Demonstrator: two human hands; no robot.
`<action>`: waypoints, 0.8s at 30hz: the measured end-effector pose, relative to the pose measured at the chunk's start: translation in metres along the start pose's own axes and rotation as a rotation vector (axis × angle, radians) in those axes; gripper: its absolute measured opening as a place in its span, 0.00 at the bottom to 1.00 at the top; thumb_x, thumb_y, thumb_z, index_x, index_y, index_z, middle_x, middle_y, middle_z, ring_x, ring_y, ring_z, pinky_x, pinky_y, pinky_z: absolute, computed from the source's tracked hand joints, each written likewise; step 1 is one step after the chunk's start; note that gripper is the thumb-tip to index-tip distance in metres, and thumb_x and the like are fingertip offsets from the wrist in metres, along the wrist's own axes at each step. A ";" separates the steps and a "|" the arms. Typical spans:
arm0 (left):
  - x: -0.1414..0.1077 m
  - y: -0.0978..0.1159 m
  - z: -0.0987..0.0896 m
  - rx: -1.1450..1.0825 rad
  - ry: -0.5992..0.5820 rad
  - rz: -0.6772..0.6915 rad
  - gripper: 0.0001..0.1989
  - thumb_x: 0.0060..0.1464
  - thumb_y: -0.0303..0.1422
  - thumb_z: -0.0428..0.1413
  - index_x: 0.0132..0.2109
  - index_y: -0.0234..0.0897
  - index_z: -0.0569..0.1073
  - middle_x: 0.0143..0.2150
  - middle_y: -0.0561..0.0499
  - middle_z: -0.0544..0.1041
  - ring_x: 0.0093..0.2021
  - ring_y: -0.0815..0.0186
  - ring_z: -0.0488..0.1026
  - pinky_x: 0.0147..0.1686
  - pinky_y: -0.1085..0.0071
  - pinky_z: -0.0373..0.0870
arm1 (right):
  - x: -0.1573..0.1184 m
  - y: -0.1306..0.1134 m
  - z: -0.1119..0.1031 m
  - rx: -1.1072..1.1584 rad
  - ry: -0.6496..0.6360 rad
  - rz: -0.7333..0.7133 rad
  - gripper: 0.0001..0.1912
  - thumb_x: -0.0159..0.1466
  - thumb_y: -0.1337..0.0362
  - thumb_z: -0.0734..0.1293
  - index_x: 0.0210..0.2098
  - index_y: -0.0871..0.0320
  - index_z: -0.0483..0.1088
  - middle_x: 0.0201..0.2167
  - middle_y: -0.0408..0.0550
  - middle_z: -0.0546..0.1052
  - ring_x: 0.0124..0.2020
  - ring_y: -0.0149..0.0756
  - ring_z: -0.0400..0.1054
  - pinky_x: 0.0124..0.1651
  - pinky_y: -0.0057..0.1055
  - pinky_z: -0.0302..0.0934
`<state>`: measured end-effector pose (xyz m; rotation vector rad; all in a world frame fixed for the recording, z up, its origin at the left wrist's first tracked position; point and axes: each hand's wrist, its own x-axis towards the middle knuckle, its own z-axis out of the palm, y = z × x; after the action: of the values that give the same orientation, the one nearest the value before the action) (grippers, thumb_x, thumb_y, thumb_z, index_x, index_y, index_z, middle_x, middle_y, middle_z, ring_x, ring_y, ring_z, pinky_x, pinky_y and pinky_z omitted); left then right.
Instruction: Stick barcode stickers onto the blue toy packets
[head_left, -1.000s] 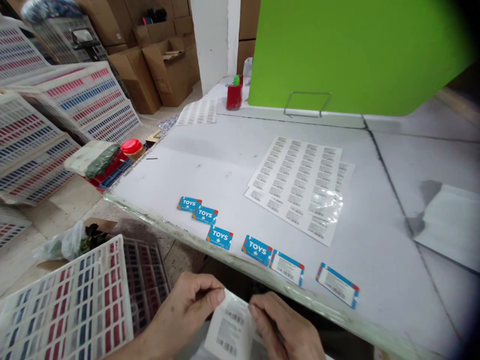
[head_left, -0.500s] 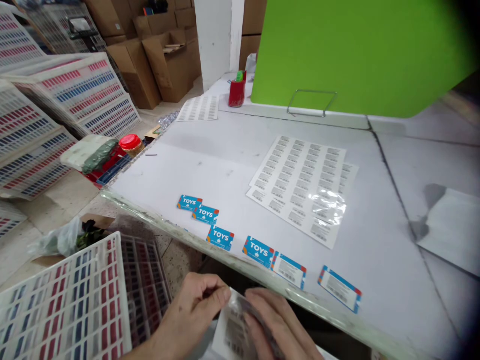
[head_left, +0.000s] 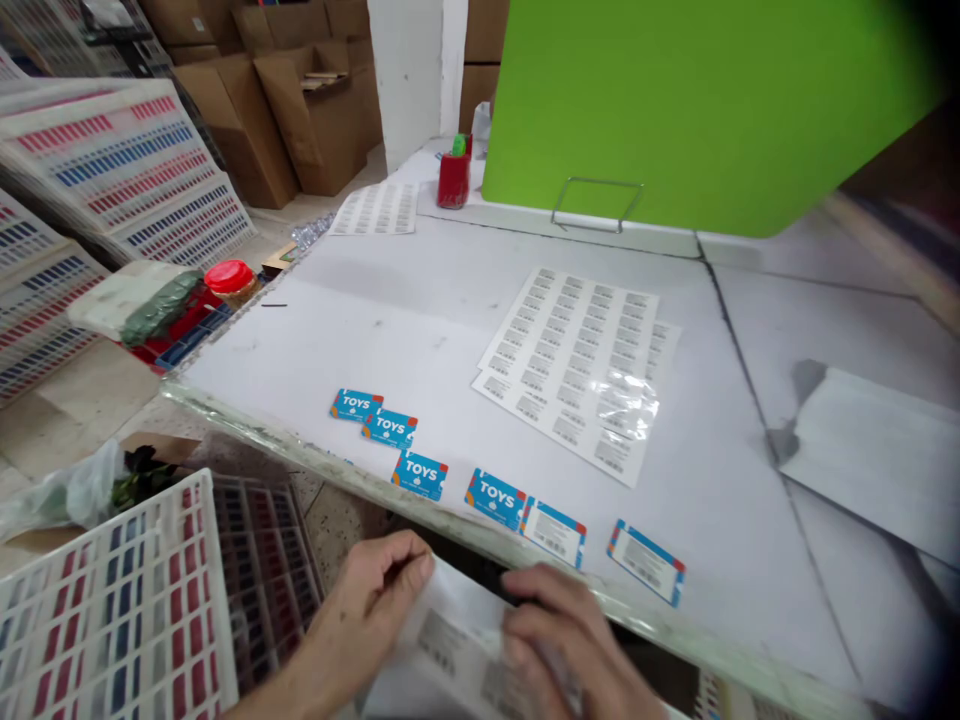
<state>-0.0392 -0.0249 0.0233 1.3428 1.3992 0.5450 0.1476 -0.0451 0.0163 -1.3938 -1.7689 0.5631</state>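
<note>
Below the table's front edge, a white sheet of barcode labels [head_left: 466,596] is partly in view and somewhat blurred. My left hand [head_left: 361,612] pinches its upper corner between thumb and fingers. On the sheet's right side, my right hand [head_left: 574,640] has its fingers bent and pressed together at the surface. Whether a single label is lifting under those fingertips is hidden. Just beyond my hands lie blue "TOYS" cards [head_left: 495,498] in a loose row, several face up. Two cards [head_left: 646,562] at the right end show white barcode labels.
More label sheets [head_left: 570,370] lie mid-table, another sheet [head_left: 375,209] at the far left corner. A green panel [head_left: 675,110] stands at the back beside a red holder [head_left: 454,178]. White plastic crates [head_left: 112,610] stand left. A white packet [head_left: 877,450] lies right.
The sheet now lies flatter and more spread between my hands, and its clear glare has gone. My right hand's fingers have lifted and curled. The view has shifted slightly right.
</note>
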 end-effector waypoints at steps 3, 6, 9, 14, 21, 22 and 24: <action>0.008 -0.004 0.001 0.176 -0.016 0.324 0.12 0.60 0.31 0.41 0.32 0.35 0.65 0.28 0.53 0.66 0.29 0.68 0.63 0.29 0.74 0.61 | 0.026 0.018 -0.015 -0.028 0.000 0.136 0.09 0.62 0.60 0.61 0.30 0.54 0.69 0.37 0.49 0.73 0.38 0.36 0.69 0.39 0.30 0.65; 0.019 -0.008 0.006 0.323 -0.060 0.654 0.09 0.58 0.22 0.40 0.36 0.35 0.64 0.38 0.47 0.71 0.39 0.65 0.65 0.42 0.69 0.63 | 0.049 0.036 -0.014 -0.035 -0.092 0.180 0.09 0.61 0.59 0.61 0.29 0.55 0.69 0.35 0.48 0.71 0.38 0.37 0.66 0.39 0.32 0.63; 0.028 -0.014 0.010 0.500 -0.049 0.796 0.10 0.54 0.17 0.42 0.34 0.34 0.64 0.45 0.45 0.71 0.45 0.62 0.63 0.47 0.67 0.63 | 0.061 0.045 -0.002 -0.016 -0.204 0.188 0.10 0.62 0.61 0.60 0.28 0.55 0.69 0.34 0.48 0.71 0.39 0.38 0.64 0.41 0.34 0.60; 0.035 -0.024 0.012 0.620 -0.052 0.840 0.09 0.54 0.19 0.43 0.35 0.32 0.65 0.50 0.43 0.69 0.47 0.61 0.62 0.47 0.66 0.64 | 0.070 0.045 0.010 -0.016 -0.281 0.196 0.09 0.62 0.65 0.59 0.26 0.56 0.67 0.34 0.48 0.69 0.40 0.39 0.61 0.41 0.35 0.58; 0.038 -0.029 0.014 0.674 -0.070 0.824 0.08 0.54 0.19 0.44 0.36 0.32 0.66 0.53 0.43 0.68 0.47 0.61 0.62 0.47 0.65 0.64 | 0.077 0.048 0.011 -0.026 -0.364 0.189 0.10 0.62 0.66 0.59 0.25 0.56 0.66 0.34 0.47 0.69 0.38 0.39 0.62 0.41 0.36 0.59; 0.038 -0.029 0.014 0.677 -0.072 0.822 0.08 0.54 0.18 0.45 0.36 0.32 0.66 0.53 0.43 0.67 0.47 0.62 0.62 0.47 0.66 0.64 | 0.077 0.049 0.012 -0.023 -0.366 0.189 0.10 0.62 0.66 0.59 0.25 0.55 0.66 0.34 0.47 0.69 0.39 0.39 0.62 0.41 0.37 0.59; 0.039 -0.029 0.015 0.681 -0.076 0.817 0.08 0.53 0.18 0.45 0.36 0.31 0.66 0.54 0.43 0.66 0.47 0.62 0.62 0.48 0.66 0.63 | 0.076 0.049 0.013 -0.019 -0.369 0.196 0.09 0.61 0.67 0.59 0.25 0.56 0.66 0.34 0.47 0.69 0.39 0.39 0.61 0.42 0.37 0.59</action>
<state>-0.0298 -0.0022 -0.0211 2.4911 0.9494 0.5393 0.1605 0.0435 -0.0045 -1.5629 -1.9347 0.9617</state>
